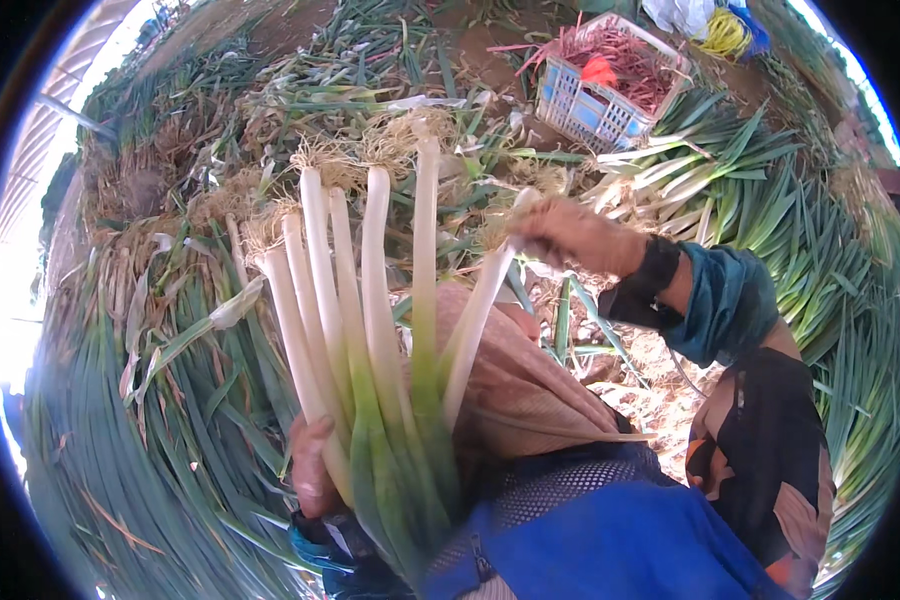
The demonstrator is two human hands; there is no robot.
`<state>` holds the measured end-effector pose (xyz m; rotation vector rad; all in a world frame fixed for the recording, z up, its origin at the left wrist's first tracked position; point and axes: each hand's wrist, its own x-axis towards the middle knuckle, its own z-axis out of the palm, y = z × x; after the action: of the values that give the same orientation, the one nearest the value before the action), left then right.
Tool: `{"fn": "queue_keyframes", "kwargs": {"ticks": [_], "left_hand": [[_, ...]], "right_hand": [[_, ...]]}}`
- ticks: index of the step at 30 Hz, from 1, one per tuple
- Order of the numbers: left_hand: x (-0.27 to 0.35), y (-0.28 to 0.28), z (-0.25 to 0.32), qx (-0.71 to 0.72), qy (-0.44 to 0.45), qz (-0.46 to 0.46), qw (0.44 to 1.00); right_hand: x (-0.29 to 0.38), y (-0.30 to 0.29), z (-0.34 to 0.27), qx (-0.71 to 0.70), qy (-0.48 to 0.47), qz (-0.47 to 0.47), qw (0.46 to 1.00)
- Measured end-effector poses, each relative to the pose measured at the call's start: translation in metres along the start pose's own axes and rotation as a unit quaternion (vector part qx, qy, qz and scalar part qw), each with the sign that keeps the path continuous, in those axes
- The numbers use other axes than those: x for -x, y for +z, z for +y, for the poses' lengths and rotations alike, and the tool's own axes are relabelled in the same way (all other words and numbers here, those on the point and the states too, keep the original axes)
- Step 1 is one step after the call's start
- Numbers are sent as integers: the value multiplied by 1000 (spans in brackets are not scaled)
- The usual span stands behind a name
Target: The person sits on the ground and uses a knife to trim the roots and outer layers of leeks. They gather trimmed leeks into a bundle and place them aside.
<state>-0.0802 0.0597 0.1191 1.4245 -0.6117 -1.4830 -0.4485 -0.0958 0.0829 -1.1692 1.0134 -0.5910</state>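
Several long green onions [379,300] stand fanned out in front of my body, white shafts and hairy roots pointing up and green leaves hanging down. My left hand [313,465] is wrapped around the bunch low down, where the shafts turn green; its thumb shows at the left side. My right hand [566,236], somewhat blurred, is at the root end of the rightmost shafts, with its fingers bent. Whether those fingers grip a shaft or a loose peel cannot be made out. A dark band sits at the right wrist.
Unsorted long green onions [157,420] lie thick on the left. On the right is a pile of cleaner ones [787,232]. Behind it stands a plastic crate [596,112] with reddish ties. Yellow ties [724,34] lie farther right. Peeled leaves and roots [285,97] litter the ground ahead.
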Motion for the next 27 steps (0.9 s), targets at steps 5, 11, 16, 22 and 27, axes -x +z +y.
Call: {"fn": "queue_keyframes", "kwargs": {"ticks": [5,11,16,22,27], "left_hand": [[0,-2,3,-4,-1,-37,999],[-1,-2,8,-2,-9,-55,998],[1,-1,6,7,-9,-37,999],[1,1,3,25,-5,-40,999],[0,-5,0,35,-19,-27,999]], "right_hand": [[-39,-51,-42,-29,-97,86,991],[-108,-46,-50,354,-253,145,889],[-179,-25,-48,569,-291,199,743],[-189,-45,-71,652,-261,246,667],[-97,-42,-84,578,-193,149,779]]}}
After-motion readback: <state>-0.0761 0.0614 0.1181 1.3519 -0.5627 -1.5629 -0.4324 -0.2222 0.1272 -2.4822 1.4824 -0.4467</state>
